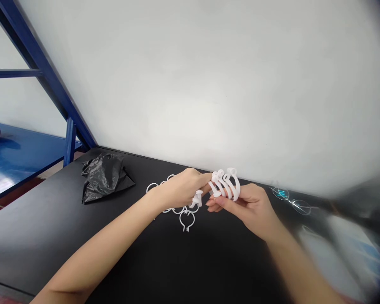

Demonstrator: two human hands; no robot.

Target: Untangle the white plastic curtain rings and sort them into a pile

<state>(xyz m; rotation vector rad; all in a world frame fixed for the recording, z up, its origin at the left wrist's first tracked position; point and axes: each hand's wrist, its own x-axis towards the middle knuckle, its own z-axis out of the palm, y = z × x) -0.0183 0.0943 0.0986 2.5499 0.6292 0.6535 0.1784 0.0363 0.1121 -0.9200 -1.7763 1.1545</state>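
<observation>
Working over black table (145, 253), both hands raised just above it, near the back edge. Gripping ring stack (227, 185) w/ R hand (250, 207): palm up, fingers curled approx halfway, white rings threaded side by side over them, upright and touching one another. Pinching the stack's left end w/ L hand (180, 188): knuckles up, fingers closed tight, tips against the first ring; can't tell exactly which ring is caught. Just under L fingers, one more white piece (196, 198), partly hidden, shape unclear. Below and behind L hand, loose rings (186, 219) flat on table in a cluster, some overlapping, others hidden by the hand. Nearest one lying alone, small tabs pointing toward the camera. Further left on table, crumpled black bag (104, 177), well apart from both hands. To the right, beyond R hand, glasses (291, 202) on table, close to white wall (209, 84). Far left, blue frame (50, 80) slanting up past table's corner. Right edge of view blurred, nothing readable there.
</observation>
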